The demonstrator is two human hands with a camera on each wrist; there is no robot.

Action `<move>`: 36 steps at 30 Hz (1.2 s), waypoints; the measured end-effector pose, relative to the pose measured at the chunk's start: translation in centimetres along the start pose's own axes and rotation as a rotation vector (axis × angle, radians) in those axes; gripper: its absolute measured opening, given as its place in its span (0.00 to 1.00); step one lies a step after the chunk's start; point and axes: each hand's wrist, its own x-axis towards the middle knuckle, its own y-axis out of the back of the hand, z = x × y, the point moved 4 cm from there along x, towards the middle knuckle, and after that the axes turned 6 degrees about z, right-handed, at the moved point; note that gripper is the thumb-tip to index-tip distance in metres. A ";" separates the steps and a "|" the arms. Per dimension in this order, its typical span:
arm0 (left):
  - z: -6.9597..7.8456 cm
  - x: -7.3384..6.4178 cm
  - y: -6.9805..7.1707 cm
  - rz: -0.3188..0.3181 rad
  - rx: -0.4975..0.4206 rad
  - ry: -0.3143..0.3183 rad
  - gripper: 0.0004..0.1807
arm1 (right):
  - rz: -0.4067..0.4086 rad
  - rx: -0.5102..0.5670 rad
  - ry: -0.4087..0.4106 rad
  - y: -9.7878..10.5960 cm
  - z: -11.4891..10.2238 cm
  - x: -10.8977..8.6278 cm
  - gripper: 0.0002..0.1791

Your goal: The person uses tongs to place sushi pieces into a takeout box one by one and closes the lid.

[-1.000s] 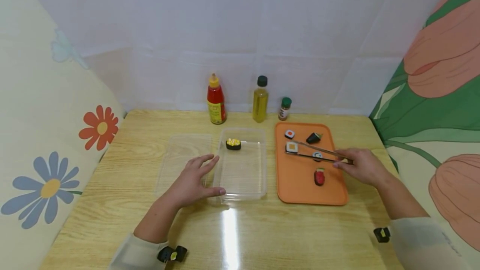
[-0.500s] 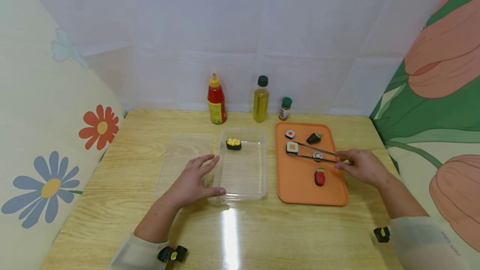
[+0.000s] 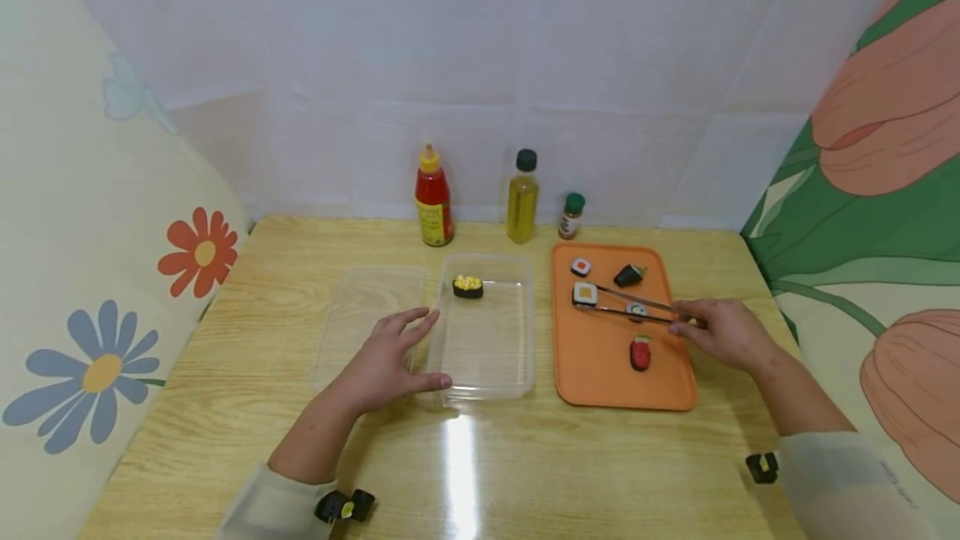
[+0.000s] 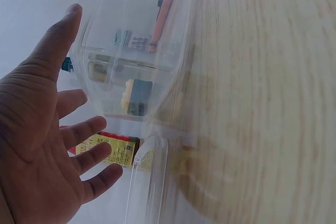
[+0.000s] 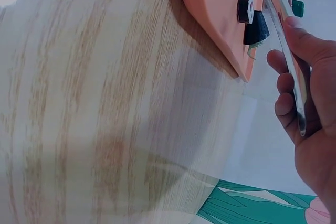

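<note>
My right hand (image 3: 723,330) holds metal tongs (image 3: 645,317) over the orange tray (image 3: 592,373). The tong tips straddle a square sushi roll (image 3: 585,294) with a yellow-orange centre, one arm on each side of it. Also on the tray are a small roll with a red centre (image 3: 581,267), a black cone-shaped hand roll (image 3: 629,275), a round roll (image 3: 636,311) partly behind the tongs, and a red-topped sushi (image 3: 640,353). My left hand (image 3: 390,365) spreads its fingers at the left side of a clear plastic box (image 3: 487,390). Inside the box sits a yellow-topped sushi (image 3: 468,287).
A clear lid (image 3: 360,298) lies left of the box, partly behind my left hand. Along the back stand a red sauce bottle (image 3: 432,202), an oil bottle (image 3: 522,198) and a green-capped spice jar (image 3: 572,217). White cloth hangs behind the wooden table (image 3: 540,473).
The tong tips have drawn slightly closer about the square roll, which stays in the same place on the tray. My left hand keeps its place by the box.
</note>
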 end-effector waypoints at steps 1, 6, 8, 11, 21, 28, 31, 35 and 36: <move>0.0 0.0 0.0 -0.001 0.001 0.001 0.60 | 0.003 0.000 0.003 0.0 0.0 0.0 0.21; 0.0 0.0 0.0 0.000 0.003 0.002 0.60 | 0.020 0.006 0.022 0.1 -0.2 -0.2 0.19; 0.0 0.0 0.0 0.000 0.003 0.002 0.60 | 0.027 0.004 0.030 0.2 -0.3 -0.2 0.18; -0.1 0.0 0.0 0.001 0.005 0.001 0.60 | 0.033 -0.005 0.041 0.4 -0.5 -0.3 0.17; -0.1 0.0 -0.1 -0.002 0.005 0.005 0.60 | 0.016 -0.026 0.038 1.1 -1.2 -0.1 0.17; -0.2 0.0 -0.1 -0.005 0.001 0.006 0.60 | 0.005 -0.031 0.055 1.8 -1.8 0.2 0.17; -0.3 0.1 -0.2 -0.005 -0.001 0.003 0.60 | 0.003 -0.030 0.064 2.0 -1.9 0.4 0.17; -0.3 0.1 -0.2 -0.004 -0.001 -0.004 0.60 | 0.009 -0.030 0.083 2.3 -2.1 0.6 0.17; -0.3 0.1 -0.2 -0.003 0.000 -0.005 0.60 | 0.012 -0.030 0.091 2.3 -2.2 0.7 0.17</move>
